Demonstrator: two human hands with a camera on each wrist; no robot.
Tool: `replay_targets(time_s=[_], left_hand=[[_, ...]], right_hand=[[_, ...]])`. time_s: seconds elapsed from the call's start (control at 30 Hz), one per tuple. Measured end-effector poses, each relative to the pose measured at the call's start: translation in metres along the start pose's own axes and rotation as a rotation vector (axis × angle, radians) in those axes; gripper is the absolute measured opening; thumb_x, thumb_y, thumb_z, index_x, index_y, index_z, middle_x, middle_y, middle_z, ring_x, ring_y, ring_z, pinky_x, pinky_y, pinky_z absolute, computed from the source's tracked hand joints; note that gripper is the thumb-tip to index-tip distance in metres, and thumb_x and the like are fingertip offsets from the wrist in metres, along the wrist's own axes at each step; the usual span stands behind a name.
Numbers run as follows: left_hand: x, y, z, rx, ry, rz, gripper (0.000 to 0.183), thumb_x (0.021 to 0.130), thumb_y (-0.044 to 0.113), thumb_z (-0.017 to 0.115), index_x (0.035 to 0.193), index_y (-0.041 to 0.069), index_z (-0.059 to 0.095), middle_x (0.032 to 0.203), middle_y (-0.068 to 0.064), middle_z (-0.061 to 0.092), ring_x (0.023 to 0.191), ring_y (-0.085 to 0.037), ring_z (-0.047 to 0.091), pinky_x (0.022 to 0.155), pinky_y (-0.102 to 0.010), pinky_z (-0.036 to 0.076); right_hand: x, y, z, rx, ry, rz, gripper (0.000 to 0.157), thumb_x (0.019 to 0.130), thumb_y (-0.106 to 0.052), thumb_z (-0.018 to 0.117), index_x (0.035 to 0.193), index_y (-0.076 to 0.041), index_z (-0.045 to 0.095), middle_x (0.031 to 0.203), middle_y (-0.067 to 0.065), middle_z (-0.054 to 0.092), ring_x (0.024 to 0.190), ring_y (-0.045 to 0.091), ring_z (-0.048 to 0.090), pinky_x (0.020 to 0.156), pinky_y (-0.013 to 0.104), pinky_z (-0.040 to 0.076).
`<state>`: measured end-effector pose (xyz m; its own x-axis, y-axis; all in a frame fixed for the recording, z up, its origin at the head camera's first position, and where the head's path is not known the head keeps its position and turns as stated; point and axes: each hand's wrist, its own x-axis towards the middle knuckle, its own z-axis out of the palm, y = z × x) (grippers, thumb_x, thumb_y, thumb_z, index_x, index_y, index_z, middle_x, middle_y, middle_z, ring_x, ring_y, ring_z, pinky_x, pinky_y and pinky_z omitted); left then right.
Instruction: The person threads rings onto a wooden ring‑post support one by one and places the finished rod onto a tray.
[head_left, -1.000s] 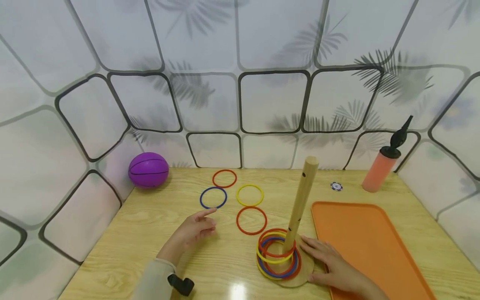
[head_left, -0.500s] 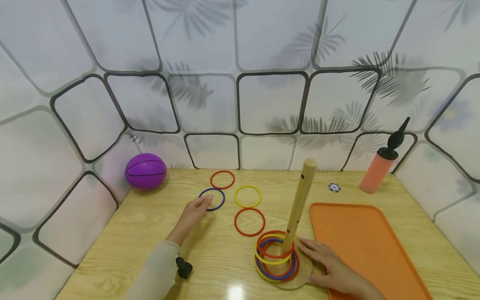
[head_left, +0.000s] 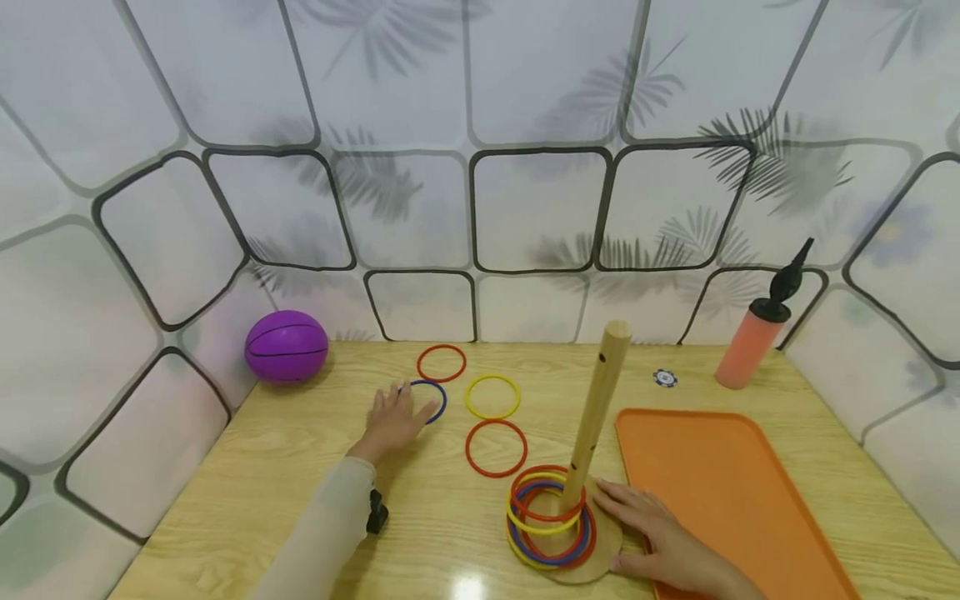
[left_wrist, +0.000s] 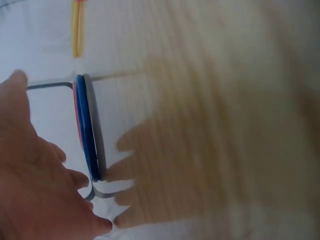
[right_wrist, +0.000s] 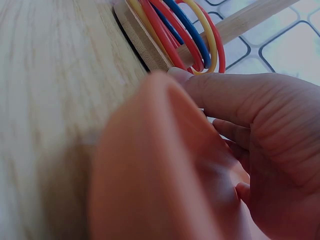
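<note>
My left hand [head_left: 393, 423] reaches palm down with fingers spread at the left side of a blue ring [head_left: 446, 402], hiding part of it. In the left wrist view the blue ring [left_wrist: 86, 127] lies just past the fingertips, and the hand holds nothing. A wooden peg [head_left: 600, 408] rises from a round wooden base [head_left: 606, 554]. Several red, yellow and blue rings [head_left: 557, 559] are looped around the peg's foot. My right hand [head_left: 663, 537] rests at the base's right edge, fingers extended, with the thumb tip touching the base near the rings in the right wrist view.
Loose on the table lie a far red ring [head_left: 441, 346], a yellow ring [head_left: 492, 375] and a nearer red ring [head_left: 496, 476]. An orange tray [head_left: 705, 483] lies under the right wrist. Farther back are a purple ball [head_left: 287, 346], a poker chip [head_left: 664, 378] and a pink hand pump [head_left: 746, 350].
My left hand has moved forward from below the blue ring to its left side, and its fingers have spread. The right hand stays at the base.
</note>
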<state>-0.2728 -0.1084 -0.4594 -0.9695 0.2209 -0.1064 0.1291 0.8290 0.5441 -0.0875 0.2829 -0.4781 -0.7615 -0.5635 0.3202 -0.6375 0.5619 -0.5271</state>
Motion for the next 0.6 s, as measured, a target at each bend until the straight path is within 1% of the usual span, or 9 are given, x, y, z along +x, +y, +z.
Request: replay_targets(time_s=[0.1,0.2,0.33,0.47,0.6], left_hand=[[0.004,-0.001,0.000,0.003,-0.010,-0.032,0.101,0.087,0.058,0.055,0.149,-0.004,0.006,0.154,-0.025,0.006,0.139,-0.047,-0.007,0.107,-0.065,0.001],[0.005,-0.003,-0.001,0.014,0.001,-0.039,0.108,0.081,0.052,0.067,0.149,-0.006,0.006,0.154,-0.025,0.009,0.140,-0.046,-0.003,0.107,-0.065,0.003],[0.009,-0.005,0.000,0.017,0.028,-0.057,0.107,0.081,0.046,0.072,0.149,-0.006,0.008,0.153,-0.025,0.015,0.140,-0.046,0.005,0.106,-0.066,0.005],[0.012,-0.005,0.002,0.021,0.039,-0.076,0.104,0.081,0.044,0.072,0.149,-0.005,0.011,0.152,-0.025,0.019,0.140,-0.043,0.009,0.106,-0.066,0.006],[0.010,-0.004,0.000,0.020,0.049,-0.072,0.102,0.079,0.042,0.074,0.148,-0.006,0.016,0.150,-0.026,0.023,0.140,-0.043,0.013,0.106,-0.065,0.009]], right_hand=[[0.000,0.000,0.000,-0.002,0.002,-0.007,0.068,0.084,-0.032,0.070,0.142,-0.005,0.043,0.146,0.013,0.039,0.136,-0.009,0.010,0.104,0.007,-0.003],[0.000,0.000,0.000,-0.011,0.004,-0.012,0.068,0.085,-0.032,0.070,0.141,-0.005,0.044,0.146,0.013,0.039,0.136,-0.008,0.011,0.104,0.007,-0.003],[0.000,-0.001,0.000,-0.009,0.007,-0.007,0.068,0.084,-0.032,0.070,0.141,-0.005,0.044,0.146,0.012,0.039,0.137,-0.007,0.011,0.104,0.008,-0.002],[0.000,-0.001,0.000,-0.008,0.009,0.001,0.068,0.084,-0.032,0.070,0.141,-0.006,0.045,0.146,0.013,0.039,0.136,-0.009,0.010,0.104,0.008,-0.003],[0.000,0.000,0.001,-0.010,0.019,0.007,0.067,0.083,-0.033,0.071,0.140,-0.006,0.046,0.145,0.013,0.040,0.135,-0.009,0.010,0.104,0.008,-0.004]])
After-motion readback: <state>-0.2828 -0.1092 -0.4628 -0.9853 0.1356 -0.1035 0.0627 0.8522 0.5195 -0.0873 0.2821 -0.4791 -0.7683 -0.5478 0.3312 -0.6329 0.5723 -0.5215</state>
